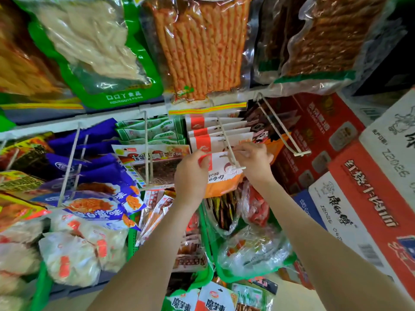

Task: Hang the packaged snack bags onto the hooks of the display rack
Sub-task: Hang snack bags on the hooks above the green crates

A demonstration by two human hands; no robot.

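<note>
Head camera is looking down on one white hook [229,147] — the left hand [190,173] is gripping the top left edge of one orange-and-white snack bag [222,176], fingers curled round it, while the right hand [256,162] is pinching its top right corner beside the hook's tip. Three matching bags [224,133] are hanging farther back on that hook.

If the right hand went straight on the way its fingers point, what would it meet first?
Probably the hook, just past the fingertips of the right hand pinching the snack bag; depth is unclear, they may already touch.
</note>
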